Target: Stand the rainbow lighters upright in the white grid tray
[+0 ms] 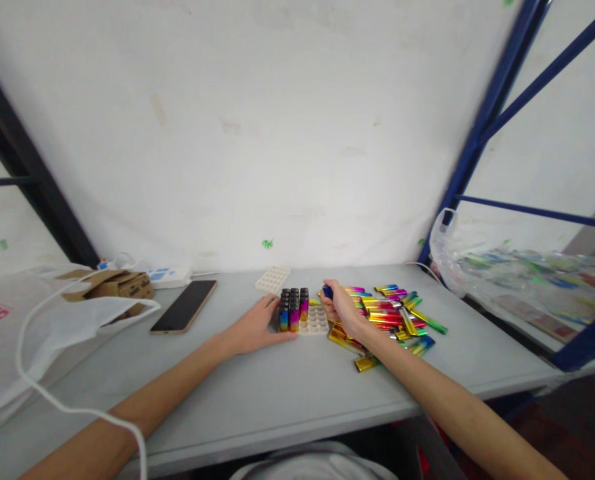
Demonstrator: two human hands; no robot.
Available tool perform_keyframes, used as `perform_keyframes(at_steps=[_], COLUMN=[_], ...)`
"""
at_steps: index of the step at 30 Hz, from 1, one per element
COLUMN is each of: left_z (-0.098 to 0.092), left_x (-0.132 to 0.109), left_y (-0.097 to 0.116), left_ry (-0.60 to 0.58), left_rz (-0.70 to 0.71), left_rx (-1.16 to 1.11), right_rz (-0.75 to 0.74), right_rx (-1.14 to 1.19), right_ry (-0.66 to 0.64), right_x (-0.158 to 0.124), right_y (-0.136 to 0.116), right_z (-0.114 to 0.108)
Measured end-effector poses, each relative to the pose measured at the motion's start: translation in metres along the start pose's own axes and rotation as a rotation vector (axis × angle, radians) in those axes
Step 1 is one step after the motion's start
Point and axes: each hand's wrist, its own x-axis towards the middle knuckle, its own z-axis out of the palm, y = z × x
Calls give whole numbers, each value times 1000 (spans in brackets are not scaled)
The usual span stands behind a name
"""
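Scuffed white wall [277,133] with green marks [267,244], grey tabletop [257,393], blue frame [477,133] at right, black frame [42,190] at left

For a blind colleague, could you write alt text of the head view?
A person's left hand rests beside a grid tray holding upright, multicoloured lighter-like tubes; the right hand holds a blue object beside a pile of shiny pieces. A phone lies further left.

grey table [257,393] | front pale tray [316,321] | rear pale tray [272,279] | phone [184,307] | shiny pile [384,319]
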Motion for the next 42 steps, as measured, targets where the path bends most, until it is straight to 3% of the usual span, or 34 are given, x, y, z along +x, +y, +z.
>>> perform_keyframes(at_steps=[6,13,19,23,26,33,37,42], left_z=[0,0,0,0,1,3,2,2], left_x=[-1,-1,0,0,0,0,-1,-1], left_y=[-1,-2,-2,-3,-3,-3,-3,-2], left_ry=[-5,-8,-10,-3,-3,16,25,28], left_rz=[9,8,2,14,13,20,36,31], left_rx=[-1,21,14,16,8,4,0,-8], right_rz=[-74,-94,-148,-193,-343,-749,-740,-724], right_rx=[-48,-71,-154,-167,-305,-908,-946,-926], right_ry=[71,41,133,96,56,55,-60,-96], right_x=[1,3,6,6,1,-12,-19,-24], right_y=[2,1,1,-5,-10,-17,-19,-18], right_z=[-3,-6,-11,-16,-21,-27,-21,-15])
